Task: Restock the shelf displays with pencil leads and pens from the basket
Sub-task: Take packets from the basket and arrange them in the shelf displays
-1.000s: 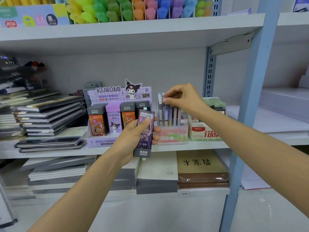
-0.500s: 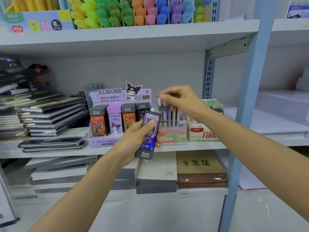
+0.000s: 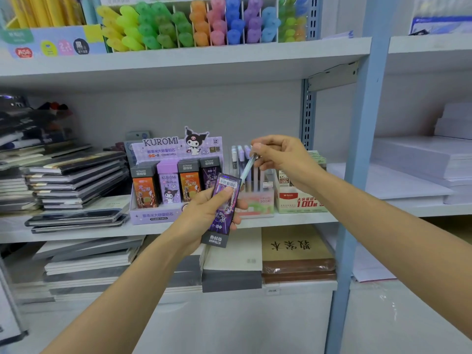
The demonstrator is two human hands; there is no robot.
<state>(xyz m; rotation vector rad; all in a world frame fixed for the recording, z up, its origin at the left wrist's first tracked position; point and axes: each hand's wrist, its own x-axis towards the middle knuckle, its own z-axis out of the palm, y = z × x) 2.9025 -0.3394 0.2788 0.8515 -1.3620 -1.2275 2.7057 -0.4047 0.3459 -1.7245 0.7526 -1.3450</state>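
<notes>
**Pen in 1 hand, lead box in the other, at the middle shelf**

So the left hand has its grip wrapped round a purple lead box, thumb across the front. The box is tilted, barcode end up, and held out in front of the middle shelf's front edge.

The right hand has its grip pinching the top end of a pale blue pen. The pen slants down and left, and its lower end meets the top corner of the purple box. Can't tell if they actually touch.

Just behind, the Fruit Soda pen display sits at the shelf's front edge, between the Kuromi display and a white box marked 100. A few pens stand upright in it. Notebooks are stacked toward the shelf's left end.
</notes>
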